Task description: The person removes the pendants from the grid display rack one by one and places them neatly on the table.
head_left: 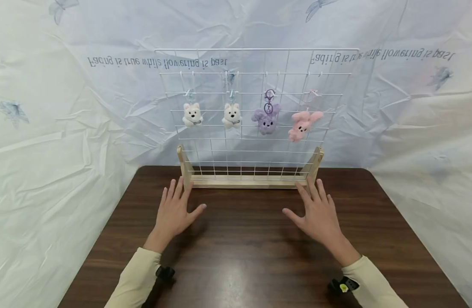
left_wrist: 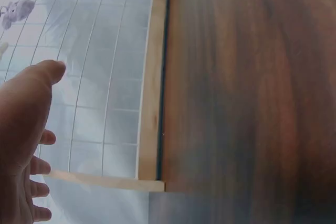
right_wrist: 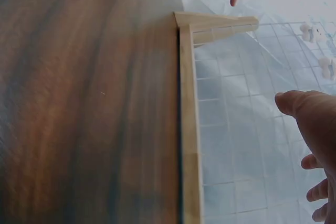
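Note:
A white wire grid (head_left: 259, 150) stands upright in a pale wooden base (head_left: 243, 184). From its hooks hang two white plush dog keychains (head_left: 192, 115), a purple plush keychain (head_left: 266, 122) and a pink long-eared one (head_left: 299, 127). My left hand (head_left: 174, 216) is spread with its fingertips near the base's left end, holding nothing. On the other side, my right hand (head_left: 320, 216) is likewise spread by the right end, its fingers straight. The left wrist view catches the purple plush (left_wrist: 18, 13) beyond my thumb. Whether the fingertips touch the wood I cannot tell.
The dark brown wooden table (head_left: 236, 235) lies under both hands, and the rack stands near its back edge. White printed cloth (head_left: 47, 171) hangs behind and on both sides. Each forearm has a dark wrist strap (head_left: 165, 273) below a cream sleeve (head_left: 137, 278).

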Available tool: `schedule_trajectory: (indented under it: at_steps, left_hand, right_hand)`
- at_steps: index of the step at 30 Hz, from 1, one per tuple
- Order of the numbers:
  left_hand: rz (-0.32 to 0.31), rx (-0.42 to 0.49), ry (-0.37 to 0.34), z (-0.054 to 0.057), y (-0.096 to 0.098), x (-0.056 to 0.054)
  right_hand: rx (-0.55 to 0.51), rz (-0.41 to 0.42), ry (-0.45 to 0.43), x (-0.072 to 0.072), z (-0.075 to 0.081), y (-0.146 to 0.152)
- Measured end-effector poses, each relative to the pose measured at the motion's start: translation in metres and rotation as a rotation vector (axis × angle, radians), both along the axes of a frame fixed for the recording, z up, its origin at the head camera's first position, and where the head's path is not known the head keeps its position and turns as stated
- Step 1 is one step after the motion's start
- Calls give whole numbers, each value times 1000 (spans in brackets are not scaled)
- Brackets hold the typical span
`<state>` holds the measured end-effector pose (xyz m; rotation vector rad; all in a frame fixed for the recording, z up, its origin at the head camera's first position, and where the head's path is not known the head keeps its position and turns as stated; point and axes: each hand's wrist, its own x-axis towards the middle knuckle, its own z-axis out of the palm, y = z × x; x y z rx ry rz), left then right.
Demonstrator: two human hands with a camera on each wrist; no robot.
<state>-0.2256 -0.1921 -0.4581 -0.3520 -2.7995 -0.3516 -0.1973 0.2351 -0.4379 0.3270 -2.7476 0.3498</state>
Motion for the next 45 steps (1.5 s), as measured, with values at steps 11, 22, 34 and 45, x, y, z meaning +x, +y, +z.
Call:
schedule_trajectory:
  at_steps: [11,22,34,45]
  left_hand:
    - [59,116,182,14,-15,-22]
    - [105,473,52,17,-25,-42]
    - [83,717,16,19,-31,-67]
    - [34,779,-7,25,-32,-91]
  right_hand:
    - [-23,30,98,-9,39,15]
    - [-95,-4,129,-17,81,28]
    - [-207,10,275,-25,122,36]
    - [-384,15,295,-44,158,37]
